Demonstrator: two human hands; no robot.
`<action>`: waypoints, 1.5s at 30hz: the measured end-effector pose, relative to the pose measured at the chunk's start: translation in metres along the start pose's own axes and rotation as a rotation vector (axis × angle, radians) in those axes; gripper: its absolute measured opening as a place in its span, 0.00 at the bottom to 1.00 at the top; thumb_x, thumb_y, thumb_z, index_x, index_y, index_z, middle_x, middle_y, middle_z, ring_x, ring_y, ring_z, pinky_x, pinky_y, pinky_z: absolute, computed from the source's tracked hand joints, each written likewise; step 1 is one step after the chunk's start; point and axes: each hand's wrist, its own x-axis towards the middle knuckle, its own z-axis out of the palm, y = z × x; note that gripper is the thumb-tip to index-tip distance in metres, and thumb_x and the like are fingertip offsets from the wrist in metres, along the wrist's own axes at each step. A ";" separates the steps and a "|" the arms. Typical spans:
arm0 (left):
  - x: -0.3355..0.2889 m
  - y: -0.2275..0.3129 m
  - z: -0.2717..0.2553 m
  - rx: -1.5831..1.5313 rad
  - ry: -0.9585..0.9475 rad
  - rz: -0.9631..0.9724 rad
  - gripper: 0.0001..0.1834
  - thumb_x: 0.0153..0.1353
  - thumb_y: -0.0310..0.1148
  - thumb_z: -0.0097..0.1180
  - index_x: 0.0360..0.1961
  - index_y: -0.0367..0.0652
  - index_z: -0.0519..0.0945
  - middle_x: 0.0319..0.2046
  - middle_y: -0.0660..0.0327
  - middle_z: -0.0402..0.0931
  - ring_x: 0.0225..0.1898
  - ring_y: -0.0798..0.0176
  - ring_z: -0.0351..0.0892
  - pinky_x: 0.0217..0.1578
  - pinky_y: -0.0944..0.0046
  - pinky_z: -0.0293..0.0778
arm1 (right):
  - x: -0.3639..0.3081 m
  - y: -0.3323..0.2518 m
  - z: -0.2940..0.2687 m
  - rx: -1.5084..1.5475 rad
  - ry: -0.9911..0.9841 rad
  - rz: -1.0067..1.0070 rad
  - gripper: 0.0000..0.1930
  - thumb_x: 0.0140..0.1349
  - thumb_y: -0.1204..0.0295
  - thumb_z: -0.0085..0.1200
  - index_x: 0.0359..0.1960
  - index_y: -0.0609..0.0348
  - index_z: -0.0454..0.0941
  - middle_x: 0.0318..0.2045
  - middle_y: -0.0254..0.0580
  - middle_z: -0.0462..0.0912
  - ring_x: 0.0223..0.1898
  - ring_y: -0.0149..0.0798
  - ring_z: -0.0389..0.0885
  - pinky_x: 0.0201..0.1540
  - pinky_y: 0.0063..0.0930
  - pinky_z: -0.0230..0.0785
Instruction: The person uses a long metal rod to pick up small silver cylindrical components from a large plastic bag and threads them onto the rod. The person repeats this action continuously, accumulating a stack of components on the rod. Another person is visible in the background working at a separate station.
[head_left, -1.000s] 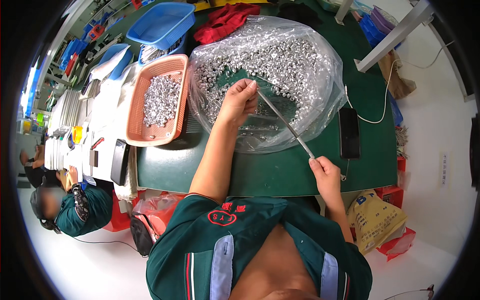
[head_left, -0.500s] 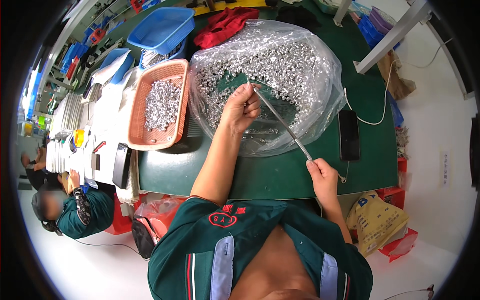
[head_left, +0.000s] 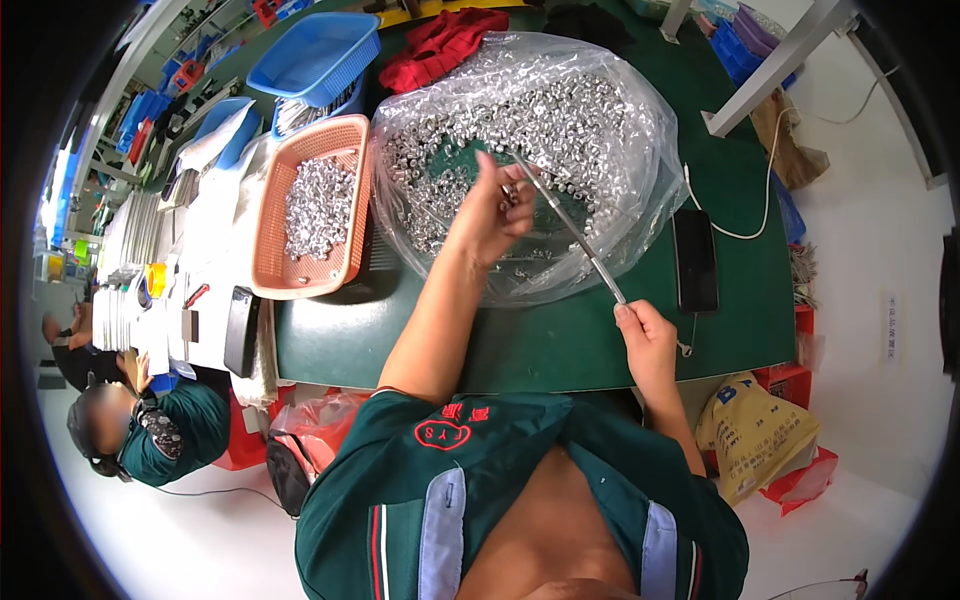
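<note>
Over a big clear plastic bag (head_left: 640, 235) full of small shiny metal sleeves (head_left: 560, 115), my left hand (head_left: 490, 218) is turned palm up. Its thumb stands away from the curled fingers, which cradle a few of the sleeves. The thin metal rod (head_left: 580, 240) slants from the bag's middle down to my right hand (head_left: 650, 340), which grips its near end between thumb and fingers. The rod's far tip lies just beyond my left fingers, apart from the thumb. A small ring-ended piece (head_left: 685, 349) shows beside my right hand.
An orange basket (head_left: 262, 235) with more metal sleeves stands left of the bag. Blue baskets (head_left: 300, 65) and a red cloth (head_left: 440, 48) lie behind. A black phone (head_left: 695, 260) and white cable (head_left: 745, 245) are at right. A co-worker (head_left: 165, 430) sits at far left.
My left hand has let go of the rod's far end and opened its thumb upward, showing sleeves in the fingers. My right hand still holds the rod, little moved.
</note>
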 end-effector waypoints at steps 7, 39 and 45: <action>0.003 0.008 -0.015 -0.450 -0.076 0.079 0.36 0.68 0.54 0.40 0.56 0.24 0.63 0.59 0.38 0.62 0.64 0.40 0.60 0.64 0.46 0.62 | -0.010 0.009 -0.009 0.012 -0.061 0.043 0.13 0.63 0.68 0.56 0.26 0.66 0.74 0.14 0.30 0.64 0.19 0.22 0.59 0.21 0.23 0.53; 0.009 -0.013 -0.012 -0.369 0.055 0.193 0.18 0.64 0.29 0.53 0.54 0.37 0.69 0.42 0.53 0.77 0.56 0.48 0.73 0.60 0.44 0.68 | -0.010 0.019 -0.003 0.145 -0.184 0.176 0.14 0.65 0.67 0.53 0.25 0.65 0.73 0.14 0.28 0.64 0.20 0.20 0.59 0.21 0.22 0.52; 0.003 -0.025 0.002 -0.257 -0.053 0.075 0.28 0.66 0.44 0.48 0.58 0.32 0.65 0.54 0.45 0.70 0.60 0.45 0.68 0.61 0.45 0.66 | -0.001 0.015 0.004 0.167 -0.149 0.167 0.15 0.66 0.66 0.52 0.25 0.65 0.74 0.15 0.28 0.65 0.20 0.20 0.59 0.22 0.21 0.53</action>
